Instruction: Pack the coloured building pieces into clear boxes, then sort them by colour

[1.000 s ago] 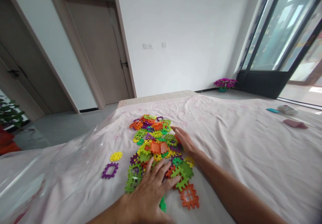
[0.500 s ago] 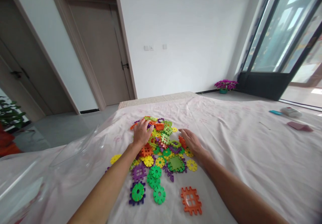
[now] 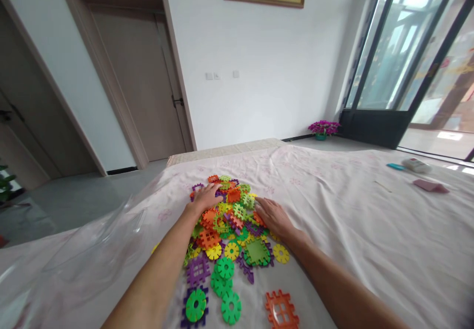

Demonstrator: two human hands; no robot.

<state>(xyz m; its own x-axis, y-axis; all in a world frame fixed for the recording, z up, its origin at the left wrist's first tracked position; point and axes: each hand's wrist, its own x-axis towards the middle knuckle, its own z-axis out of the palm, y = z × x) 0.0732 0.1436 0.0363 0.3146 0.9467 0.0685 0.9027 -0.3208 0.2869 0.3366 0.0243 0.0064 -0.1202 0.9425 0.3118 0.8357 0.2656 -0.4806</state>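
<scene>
Left hand and right hand flank a heap of multicoloured toothed plastic pieces on a pale, pink-patterned cloth.
Both hands extended, left thumb spread, neither seen gripping; undersides hidden. Placement on 2 sides apparently stops loose pieces spreading. 1 orange, square, windowed plastic piece lies apart, nearer.

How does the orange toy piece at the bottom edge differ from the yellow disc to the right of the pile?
The orange piece is squarish with blocky teeth; the yellow disc is round with slits. The orange piece has a four-pane window, the yellow disc one central hole. The orange piece looks larger than the yellow disc. Both lie on the cloth.
</scene>
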